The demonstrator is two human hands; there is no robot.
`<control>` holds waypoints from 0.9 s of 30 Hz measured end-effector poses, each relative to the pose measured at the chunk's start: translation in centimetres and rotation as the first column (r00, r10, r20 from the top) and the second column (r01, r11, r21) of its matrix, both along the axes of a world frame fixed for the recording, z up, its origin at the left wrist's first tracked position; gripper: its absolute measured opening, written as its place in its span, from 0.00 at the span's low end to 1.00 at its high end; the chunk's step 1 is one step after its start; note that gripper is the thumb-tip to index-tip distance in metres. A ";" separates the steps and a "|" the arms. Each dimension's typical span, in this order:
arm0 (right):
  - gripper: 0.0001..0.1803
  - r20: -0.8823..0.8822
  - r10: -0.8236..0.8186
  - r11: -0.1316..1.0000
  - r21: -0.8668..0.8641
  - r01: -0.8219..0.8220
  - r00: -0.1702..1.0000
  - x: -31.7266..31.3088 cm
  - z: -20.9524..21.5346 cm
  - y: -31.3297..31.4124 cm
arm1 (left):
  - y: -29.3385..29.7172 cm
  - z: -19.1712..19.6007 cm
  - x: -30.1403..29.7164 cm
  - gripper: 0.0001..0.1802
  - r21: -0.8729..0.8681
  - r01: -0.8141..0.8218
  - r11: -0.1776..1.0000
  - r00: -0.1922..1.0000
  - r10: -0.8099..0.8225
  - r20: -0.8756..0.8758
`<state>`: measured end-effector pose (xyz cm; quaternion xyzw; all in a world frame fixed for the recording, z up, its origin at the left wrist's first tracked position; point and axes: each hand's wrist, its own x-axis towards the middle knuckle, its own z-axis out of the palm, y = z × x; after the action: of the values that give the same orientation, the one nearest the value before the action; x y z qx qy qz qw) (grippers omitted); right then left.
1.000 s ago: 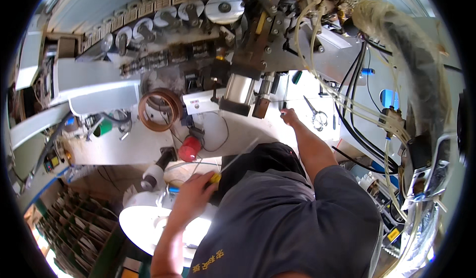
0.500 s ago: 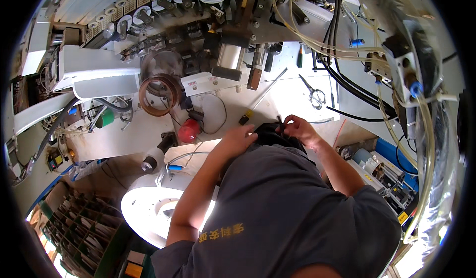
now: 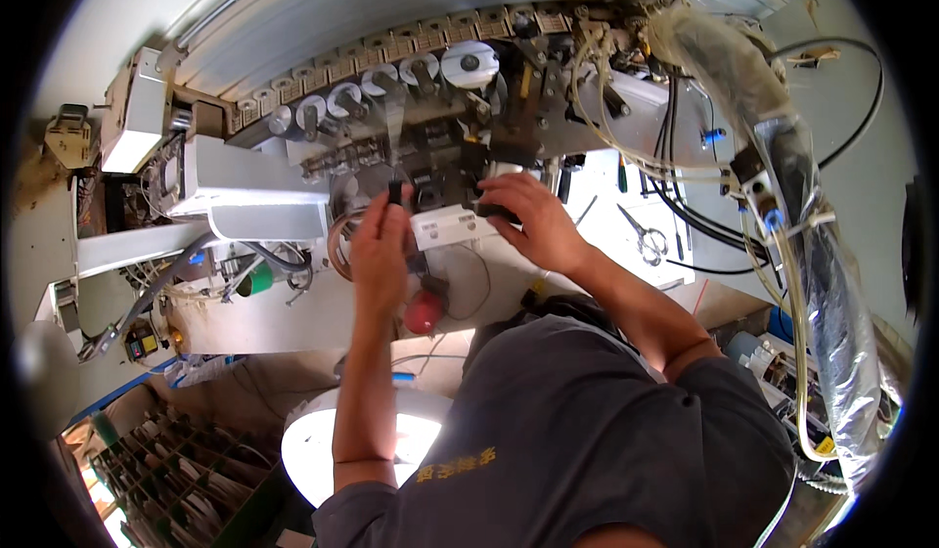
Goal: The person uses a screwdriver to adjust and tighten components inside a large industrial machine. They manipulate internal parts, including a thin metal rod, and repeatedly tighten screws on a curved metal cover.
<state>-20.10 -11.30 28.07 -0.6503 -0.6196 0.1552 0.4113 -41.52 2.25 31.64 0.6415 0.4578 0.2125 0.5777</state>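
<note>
My left hand (image 3: 380, 240) is raised in front of the machine, its fingers closed round a slim black-ended tool (image 3: 395, 193). A pale blurred streak rises above that tool, and its kind is unclear. To the right, my right hand (image 3: 536, 223) is curled round a small black piece (image 3: 499, 213), mostly hidden by the fingers. Between the hands lies a white block (image 3: 445, 226) with small labels and screws. Partly behind my left hand sits a brown ring-shaped part (image 3: 338, 245). Below the block is a red ball-like knob (image 3: 424, 311).
Round silver discs (image 3: 469, 65) line the machine at the back. Scissors (image 3: 647, 236) lie on the white surface at right, near dark hoses (image 3: 699, 206). A plastic-wrapped tube bundle (image 3: 817, 284) hangs far right. A divided crate (image 3: 166, 480) stands lower left, beside a white round object (image 3: 311, 450).
Both hands have moved up and away from my waist toward the machine. My left hand now holds a black-ended tool. The view has shifted, showing more of the machine's back.
</note>
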 end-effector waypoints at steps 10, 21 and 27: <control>0.20 0.310 0.070 0.994 -0.104 -0.039 0.948 2.5 -2.8 5.7 | 17.0 2.6 12.6 0.17 0.420 0.405 0.812 0.891 -0.246 -0.382; 0.18 0.281 0.065 0.982 -0.186 -0.012 0.958 3.2 -4.3 6.1 | 19.4 -5.7 26.8 0.14 0.536 0.720 0.442 0.687 -0.566 -0.456; 0.19 0.306 0.105 0.978 -0.204 -0.043 0.946 3.3 -4.9 5.7 | 18.4 -6.3 30.9 0.11 0.450 0.766 0.460 0.638 -0.631 -0.441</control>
<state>-16.76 -5.56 23.14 -0.6800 -0.6831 0.1247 0.2354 -10.57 20.61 25.32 0.9380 0.1178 0.0191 0.3254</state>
